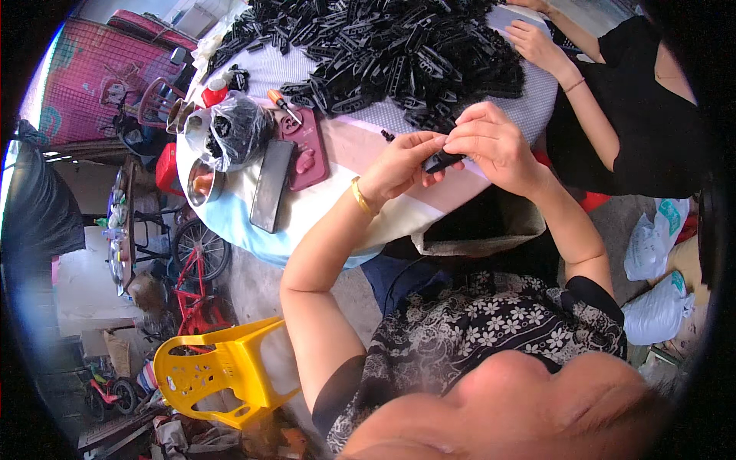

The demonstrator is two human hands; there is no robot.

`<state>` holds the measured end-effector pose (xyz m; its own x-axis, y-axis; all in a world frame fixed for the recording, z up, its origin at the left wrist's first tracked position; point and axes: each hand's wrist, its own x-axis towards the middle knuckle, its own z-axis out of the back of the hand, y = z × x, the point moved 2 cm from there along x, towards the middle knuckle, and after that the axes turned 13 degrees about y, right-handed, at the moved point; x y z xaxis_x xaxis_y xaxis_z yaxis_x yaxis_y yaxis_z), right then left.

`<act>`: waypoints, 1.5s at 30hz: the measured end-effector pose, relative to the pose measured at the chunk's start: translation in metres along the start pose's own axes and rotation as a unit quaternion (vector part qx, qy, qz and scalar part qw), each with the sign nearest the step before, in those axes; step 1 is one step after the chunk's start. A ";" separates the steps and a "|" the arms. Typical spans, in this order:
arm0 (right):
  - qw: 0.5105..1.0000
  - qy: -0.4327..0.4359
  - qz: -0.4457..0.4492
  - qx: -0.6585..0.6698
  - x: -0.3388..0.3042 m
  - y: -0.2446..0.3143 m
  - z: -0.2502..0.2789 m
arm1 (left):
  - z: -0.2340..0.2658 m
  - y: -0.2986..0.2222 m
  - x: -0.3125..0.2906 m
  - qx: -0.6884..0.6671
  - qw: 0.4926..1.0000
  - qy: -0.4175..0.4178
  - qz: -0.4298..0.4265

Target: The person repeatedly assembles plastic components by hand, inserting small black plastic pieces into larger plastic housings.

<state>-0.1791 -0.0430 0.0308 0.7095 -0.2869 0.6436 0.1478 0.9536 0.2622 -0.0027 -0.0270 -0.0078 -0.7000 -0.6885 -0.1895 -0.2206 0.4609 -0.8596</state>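
A black top (502, 313) with white flower print has short, plain black sleeves (599, 302); a gold-coloured bangle (360, 198) circles the left wrist (373, 191).

Fairly bright, even light falls on the surface (356, 142), whose cloth looks pale and close to washed out, while deep shade lies beneath its near edge, right of centre. White glare burns along the left rim, and a bluish haze veils the lower left. Small highlights glint on the clear plastic bag (249, 142). Fisheye distortion bends the outer areas inside a black border; the lower edge looks soft.
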 end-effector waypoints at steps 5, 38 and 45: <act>0.999 -0.003 -0.003 -0.050 -0.006 0.000 -0.007 | 0.003 0.001 -0.001 0.007 0.999 0.033 0.002; 0.923 0.260 -0.215 0.185 -0.078 0.019 0.024 | 0.073 -0.080 -0.027 0.562 0.670 -0.412 -0.255; 0.954 0.144 -0.223 0.139 -0.064 0.002 0.012 | 0.215 -0.097 -0.039 0.690 0.482 -0.527 0.117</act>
<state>-0.2325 -0.0243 -0.0009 0.7849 -0.5833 0.2089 0.3198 0.6703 0.6697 0.1918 -0.1650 -0.0192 0.2983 -0.9453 0.1322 0.9518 0.2843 -0.1149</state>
